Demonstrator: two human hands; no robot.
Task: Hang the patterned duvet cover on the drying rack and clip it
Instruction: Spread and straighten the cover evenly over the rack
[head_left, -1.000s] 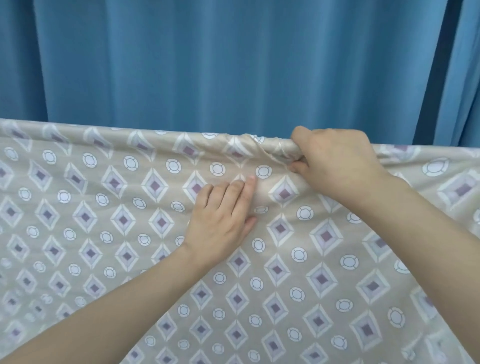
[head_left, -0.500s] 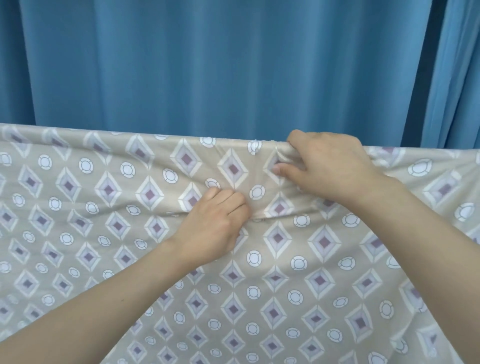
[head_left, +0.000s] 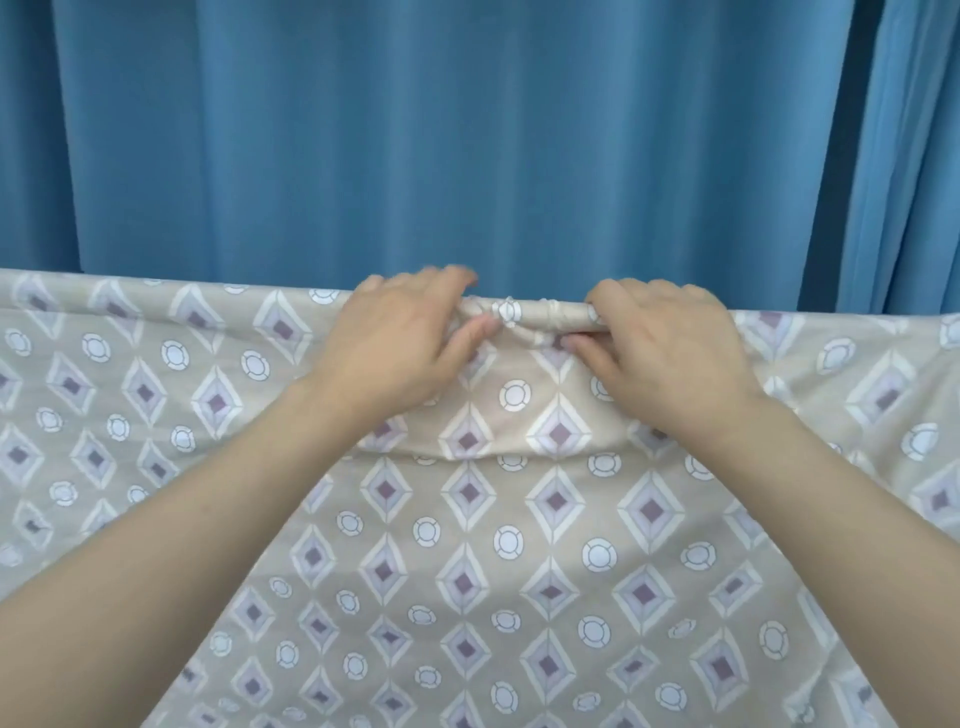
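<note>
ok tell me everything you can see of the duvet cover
The duvet cover is thin beige fabric printed with purple-centred diamonds and white rings. It hangs over a horizontal top edge in front of a blue curtain. The left hand and right hand grip a bunched roll there, above a folded flap.

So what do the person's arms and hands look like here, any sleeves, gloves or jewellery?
Both forearms are bare as far as the frame shows, no sleeves in view. The left hand and right hand are ungloved, and no rings, watch or bracelets are visible on them or the wrists.
</note>
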